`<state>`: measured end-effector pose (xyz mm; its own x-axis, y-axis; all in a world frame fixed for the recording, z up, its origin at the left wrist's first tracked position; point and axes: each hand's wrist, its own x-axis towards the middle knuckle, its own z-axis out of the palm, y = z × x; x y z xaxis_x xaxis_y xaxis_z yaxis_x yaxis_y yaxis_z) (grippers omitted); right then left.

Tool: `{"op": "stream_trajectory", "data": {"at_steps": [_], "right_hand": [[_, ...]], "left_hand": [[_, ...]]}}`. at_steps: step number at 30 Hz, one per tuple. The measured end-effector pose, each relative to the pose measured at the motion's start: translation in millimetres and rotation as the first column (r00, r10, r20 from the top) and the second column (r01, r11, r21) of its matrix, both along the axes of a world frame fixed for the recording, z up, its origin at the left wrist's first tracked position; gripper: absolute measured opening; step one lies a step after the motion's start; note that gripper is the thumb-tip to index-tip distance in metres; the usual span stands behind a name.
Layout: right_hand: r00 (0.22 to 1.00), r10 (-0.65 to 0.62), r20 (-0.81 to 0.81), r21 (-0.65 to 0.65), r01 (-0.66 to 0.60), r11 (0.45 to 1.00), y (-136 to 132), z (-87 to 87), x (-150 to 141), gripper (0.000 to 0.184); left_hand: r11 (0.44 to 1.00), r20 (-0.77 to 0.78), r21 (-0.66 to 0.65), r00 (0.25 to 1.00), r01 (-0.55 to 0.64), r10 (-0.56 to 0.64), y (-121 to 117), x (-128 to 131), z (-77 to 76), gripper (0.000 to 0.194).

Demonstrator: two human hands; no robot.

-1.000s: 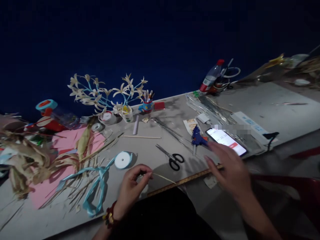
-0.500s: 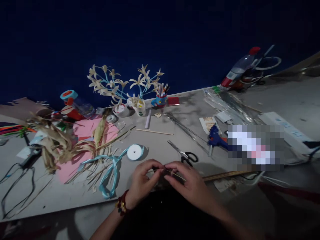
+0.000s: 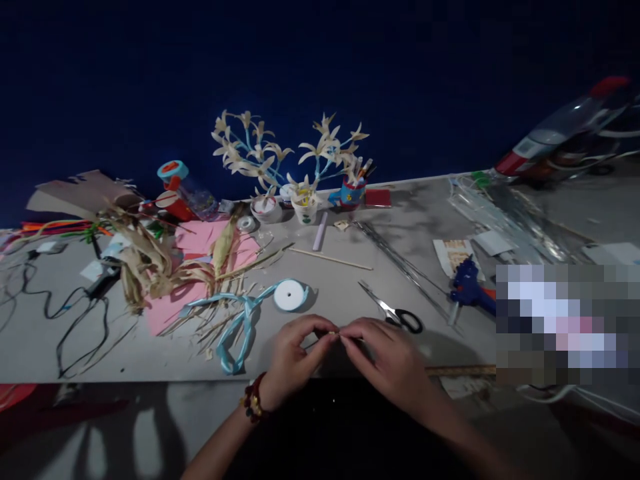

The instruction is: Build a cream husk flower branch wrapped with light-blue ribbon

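Note:
My left hand [image 3: 297, 353], with a beaded bracelet [image 3: 254, 398] on its wrist, is closed in a pinch near the table's front edge. Fingertip to fingertip with it, my right hand [image 3: 387, 357] is pinched too. A tiny, thin, pale piece shows between the fingertips; the fingers cover most of it and its kind is unclear. Beyond the left hand lies a white spool [image 3: 289, 295] of light blue ribbon [image 3: 234, 347], its loose end looped across the table. Scissors with black handles [image 3: 409, 321] lie open-bladed just beyond the right hand.
Dried husks [image 3: 150, 263] and pink paper [image 3: 163, 317] cover the left side. Husk-like flowers on blue stems [image 3: 320, 150] stand in cups at the back. A thin stick [image 3: 333, 259], metal wires [image 3: 400, 263] and a blue glue gun [image 3: 467, 283] lie to the right.
The view has turned, so the table's things sit farther right. My fingertips have come together; the thin strand seen between my hands before is now mostly hidden.

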<state>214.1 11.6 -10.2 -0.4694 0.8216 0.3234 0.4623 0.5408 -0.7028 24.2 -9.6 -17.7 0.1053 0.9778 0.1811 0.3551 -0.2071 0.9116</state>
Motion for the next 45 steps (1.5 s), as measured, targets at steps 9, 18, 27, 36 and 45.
{"op": "stream_trajectory", "data": {"at_steps": [9,18,27,36,45], "right_hand": [[0.993,0.107,0.046,0.095,-0.111,0.989,7,-3.6,-18,0.013],[0.996,0.084,0.03,0.156,-0.088,0.984,15,-10.5,-22,0.009],[0.997,0.077,0.025,0.122,-0.079,0.989,13,-13.7,-21,0.01],[0.999,0.032,-0.023,0.056,-0.031,0.998,14,-14.2,-10,0.009],[0.999,0.037,-0.04,0.085,-0.033,0.996,14,-10.3,-8,0.011]], "left_hand": [[0.996,-0.002,-0.004,0.996,-0.094,0.094,-6,-13,-3.2,0.007],[0.997,0.046,0.026,0.997,-0.07,0.068,-5,-18,-4.0,0.007],[0.991,-0.023,0.007,0.991,-0.131,0.131,-4,-18,-6.2,0.008],[0.996,0.062,0.021,0.995,-0.083,0.081,1,-16,-1.4,0.01],[0.995,-0.002,0.042,0.996,-0.086,0.086,5,-4,2.7,0.009]]}}
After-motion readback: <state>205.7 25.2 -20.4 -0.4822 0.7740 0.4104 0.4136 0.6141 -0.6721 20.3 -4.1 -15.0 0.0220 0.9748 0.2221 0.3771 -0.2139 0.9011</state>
